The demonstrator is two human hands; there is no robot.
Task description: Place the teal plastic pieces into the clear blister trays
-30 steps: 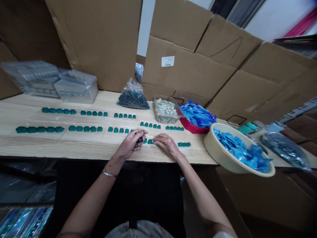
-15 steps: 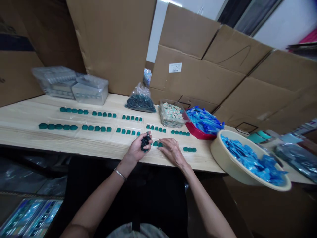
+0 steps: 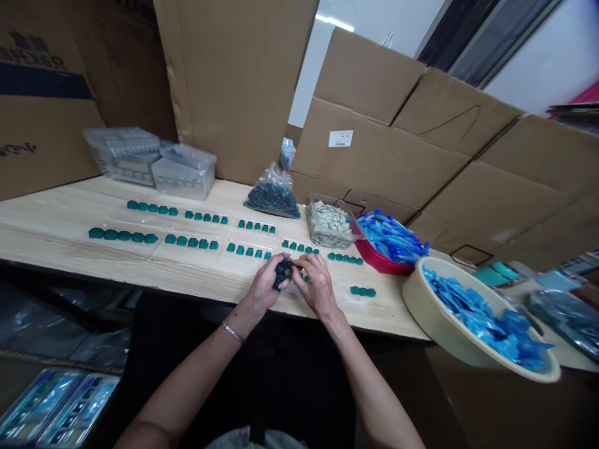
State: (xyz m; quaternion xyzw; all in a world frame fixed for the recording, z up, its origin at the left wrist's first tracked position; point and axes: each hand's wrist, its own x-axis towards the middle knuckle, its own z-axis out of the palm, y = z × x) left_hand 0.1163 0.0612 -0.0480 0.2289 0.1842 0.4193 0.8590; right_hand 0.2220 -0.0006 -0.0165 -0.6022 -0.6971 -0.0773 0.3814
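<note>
My left hand (image 3: 264, 284) is cupped around a clump of small dark green pieces (image 3: 282, 274) above the table's front part. The fingers of my right hand (image 3: 318, 288) are drawn together at the edge of that clump, pinching there; whether a piece sits between the fingertips is too small to tell. Under and beside my hands, green pieces (image 3: 248, 251) stand in short rows in clear trays along the wooden table (image 3: 196, 274). A further row of green pieces (image 3: 363, 291) lies to the right of my right hand.
Behind the rows stand clear plastic boxes (image 3: 185, 178), a bag of dark pieces (image 3: 272, 196) and a tub of pale pieces (image 3: 331, 224). To the right are a red basin (image 3: 381, 259) of blue packets and a cream basin (image 3: 421, 305) overhanging the table edge. Cardboard (image 3: 374, 143) walls the back.
My right hand has moved left from the row of green pieces to the clump in my left hand, its fingers now pinched together. The camera view has shifted slightly.
</note>
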